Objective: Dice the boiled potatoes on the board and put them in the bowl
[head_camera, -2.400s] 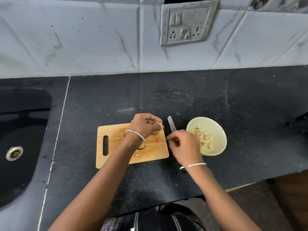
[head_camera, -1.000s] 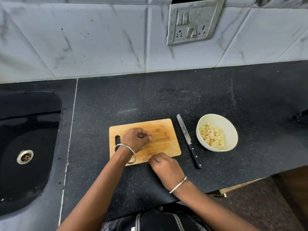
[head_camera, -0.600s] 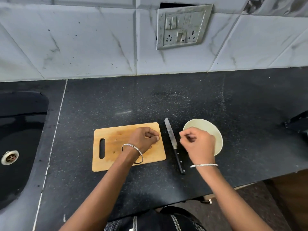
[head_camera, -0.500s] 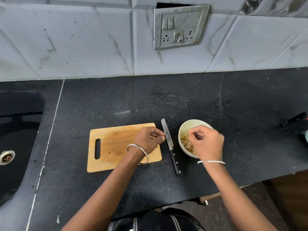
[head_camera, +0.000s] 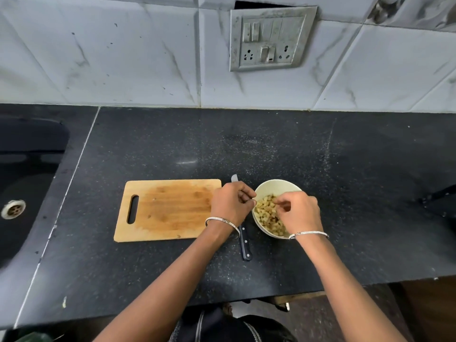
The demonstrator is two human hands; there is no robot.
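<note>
Hovering over the bowl (head_camera: 276, 188) right of centre, the right hand (head_camera: 299, 213) curls its fingers toward the diced potatoes (head_camera: 265, 213) inside. The left hand (head_camera: 230, 203), also curled, sits at the bowl's left rim above the knife (head_camera: 245, 245). Whether either hand pinches anything cannot be determined. The board (head_camera: 167, 211) lies left of the knife.

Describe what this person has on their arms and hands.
The left hand and right hand are bare, with no gloves. Both forearms are uncovered, with no sleeves in view. Each wrist carries one thin, silver-coloured metal ring: the left bangle and the right bangle.
</note>
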